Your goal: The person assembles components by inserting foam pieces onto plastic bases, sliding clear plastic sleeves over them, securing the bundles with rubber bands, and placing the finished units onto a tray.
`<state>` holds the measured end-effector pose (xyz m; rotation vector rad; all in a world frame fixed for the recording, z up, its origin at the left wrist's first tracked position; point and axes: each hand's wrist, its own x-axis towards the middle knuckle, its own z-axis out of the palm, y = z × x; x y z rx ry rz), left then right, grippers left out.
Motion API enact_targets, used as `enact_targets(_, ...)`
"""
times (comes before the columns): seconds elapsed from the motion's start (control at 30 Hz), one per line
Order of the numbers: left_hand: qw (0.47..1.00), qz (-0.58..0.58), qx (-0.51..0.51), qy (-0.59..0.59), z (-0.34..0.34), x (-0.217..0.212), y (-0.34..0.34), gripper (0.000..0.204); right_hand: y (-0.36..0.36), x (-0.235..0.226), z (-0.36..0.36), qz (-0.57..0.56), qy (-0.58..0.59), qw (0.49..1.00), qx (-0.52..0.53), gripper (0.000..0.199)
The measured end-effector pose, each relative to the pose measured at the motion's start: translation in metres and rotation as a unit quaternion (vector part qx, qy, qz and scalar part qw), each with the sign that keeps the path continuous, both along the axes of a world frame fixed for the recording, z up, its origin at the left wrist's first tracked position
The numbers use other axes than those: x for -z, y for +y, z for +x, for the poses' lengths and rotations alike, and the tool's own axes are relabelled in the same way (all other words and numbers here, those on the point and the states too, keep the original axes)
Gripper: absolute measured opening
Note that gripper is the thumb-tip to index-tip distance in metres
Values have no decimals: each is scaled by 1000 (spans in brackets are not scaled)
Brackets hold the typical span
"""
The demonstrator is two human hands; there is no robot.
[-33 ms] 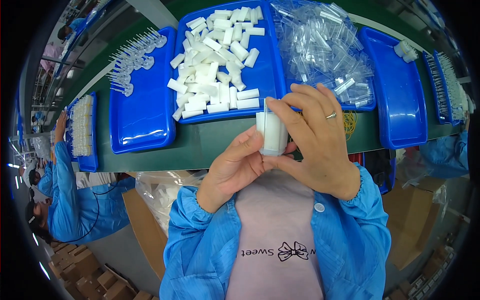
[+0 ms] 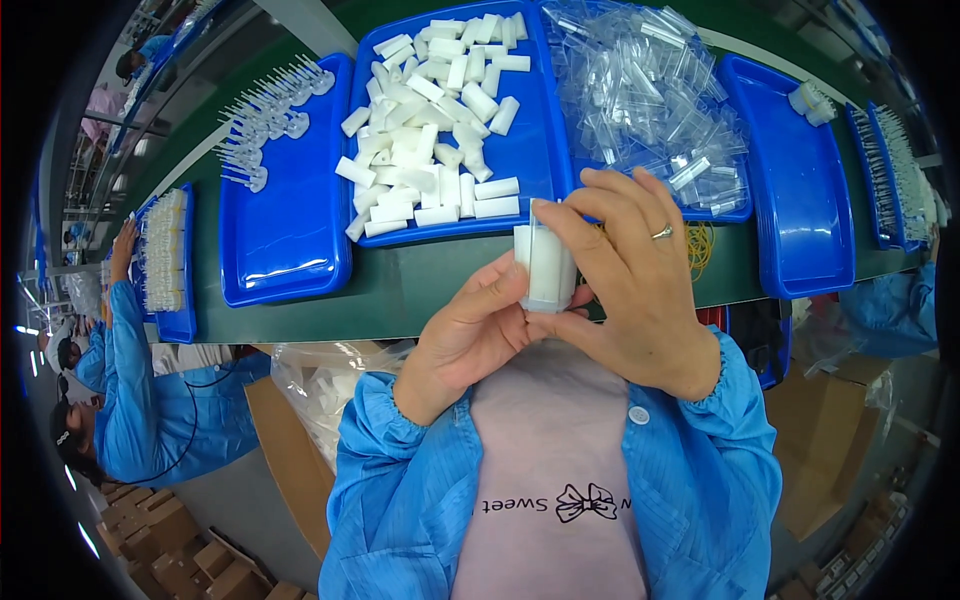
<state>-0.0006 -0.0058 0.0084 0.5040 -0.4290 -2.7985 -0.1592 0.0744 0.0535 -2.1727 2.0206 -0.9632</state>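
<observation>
In front of my chest I hold a small upright bundle of white foam-like cylinders (image 2: 549, 265) with a clear plastic piece (image 2: 535, 215) along it. My left hand (image 2: 470, 325) grips its left side, the thumb pressed against the white surface. Bent over it from the right, my right hand (image 2: 635, 275) has its index finger at the top and its thumb near the base. Several fingertips are hidden behind the bundle. Just beyond my hands, a blue tray (image 2: 540, 150) holds a pile of loose white cylinders (image 2: 430, 110), and clear plastic pieces (image 2: 650, 100) are heaped at its right.
A blue tray (image 2: 285, 230) at left carries white stemmed parts (image 2: 265, 125). At right, stacked blue trays (image 2: 805, 220) hold a few white pieces (image 2: 812, 102). Yellow rubber bands (image 2: 700, 248) lie on the green table (image 2: 420, 290). A co-worker's blue sleeve (image 2: 135, 370) is at far left.
</observation>
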Motion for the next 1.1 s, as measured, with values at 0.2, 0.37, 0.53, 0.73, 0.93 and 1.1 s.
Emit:
enact_targets(0.2,1000,-6,-8,3,-1,1,-1,59,-5,11,-5,-39,-15,999,-35,72)
enact_targets(0.37,1000,-21,-14,-1,-2,5,-2,59,-7,12,-7,-27,-33,998,-47,73)
enact_targets(0.53,993,-112,-37,-29,2,9,-6,53,-15,8,-43,-35,-211,976,-25,53)
enact_targets(0.73,936,-302,-133,-121,11,6,0,59,-20,35,-92,19,21,997,76,17)
enact_targets(0.93,884,-399,-204,-133,14,14,4,50,-35,50,-91,39,142,987,65,15)
enact_targets(1.1,900,-363,-206,-126,14,16,2,47,-42,46,-86,29,55,995,84,27)
